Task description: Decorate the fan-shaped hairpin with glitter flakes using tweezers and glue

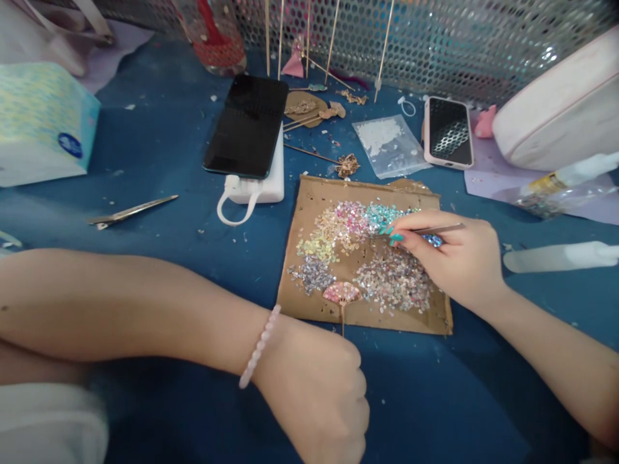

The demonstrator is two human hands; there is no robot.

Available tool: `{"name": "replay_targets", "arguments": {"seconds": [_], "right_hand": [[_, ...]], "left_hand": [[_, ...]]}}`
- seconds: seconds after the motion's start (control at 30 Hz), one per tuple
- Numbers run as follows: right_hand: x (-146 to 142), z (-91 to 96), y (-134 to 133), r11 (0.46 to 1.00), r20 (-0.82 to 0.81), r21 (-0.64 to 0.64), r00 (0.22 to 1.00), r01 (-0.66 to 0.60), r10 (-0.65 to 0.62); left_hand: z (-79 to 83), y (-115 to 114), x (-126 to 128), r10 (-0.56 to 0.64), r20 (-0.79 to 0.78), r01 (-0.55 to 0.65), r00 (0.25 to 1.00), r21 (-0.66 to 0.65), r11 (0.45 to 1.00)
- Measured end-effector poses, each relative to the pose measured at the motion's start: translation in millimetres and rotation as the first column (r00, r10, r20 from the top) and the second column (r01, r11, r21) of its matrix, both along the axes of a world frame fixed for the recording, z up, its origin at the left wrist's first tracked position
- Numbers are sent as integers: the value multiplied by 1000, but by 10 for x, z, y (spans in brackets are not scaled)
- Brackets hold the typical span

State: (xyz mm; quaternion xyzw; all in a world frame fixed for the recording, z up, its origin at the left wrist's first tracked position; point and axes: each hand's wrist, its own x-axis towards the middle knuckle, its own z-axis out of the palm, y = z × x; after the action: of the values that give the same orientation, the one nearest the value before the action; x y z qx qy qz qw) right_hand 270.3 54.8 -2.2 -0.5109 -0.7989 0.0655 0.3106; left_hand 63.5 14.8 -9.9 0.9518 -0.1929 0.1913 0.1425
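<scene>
My left hand (316, 393), a pale beaded bracelet at its wrist, is curled closed at the bottom middle. It is shut on the thin stem of a fan-shaped hairpin (342, 293); the stem's lower end is hidden behind the knuckles. Pink and pale flakes cover the fan, which shows over the near edge of a cardboard sheet (309, 308). In my right hand (464, 251) is a slim metal pair of tweezers (438, 229), pinched between the fingers. The fingertips, with teal nails, are over teal flakes (380, 218); the tweezers' tips cannot be made out.
Pink, yellow, grey and mixed flakes (396, 280) lie on the cardboard. Behind it are a phone (249, 125) on a white power bank (275, 174), a plastic bag (389, 145) and a second phone (449, 132). Scissors (135, 209) lie left, a bottle (561, 256) right.
</scene>
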Motion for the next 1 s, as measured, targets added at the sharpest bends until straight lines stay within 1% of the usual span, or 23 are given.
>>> {"name": "replay_targets", "arguments": {"seconds": [0.27, 0.73, 0.83, 1.0], "right_hand": [[11, 5, -17, 1000, 11, -24, 1000, -7, 7], [30, 22, -20, 1000, 23, -14, 1000, 3, -2], [34, 25, -9, 999, 23, -32, 1000, -20, 20], [49, 58, 3, 991, 7, -88, 994, -105, 106]], "left_hand": [[4, 14, -3, 18, -15, -18, 1000, 0, 1000], [2, 34, -7, -3, -36, 4, 999, 9, 1000], [2, 27, -6, -5, -36, 5, 999, 18, 1000], [-1, 5, -17, -16, -57, 19, 998, 57, 998]]}}
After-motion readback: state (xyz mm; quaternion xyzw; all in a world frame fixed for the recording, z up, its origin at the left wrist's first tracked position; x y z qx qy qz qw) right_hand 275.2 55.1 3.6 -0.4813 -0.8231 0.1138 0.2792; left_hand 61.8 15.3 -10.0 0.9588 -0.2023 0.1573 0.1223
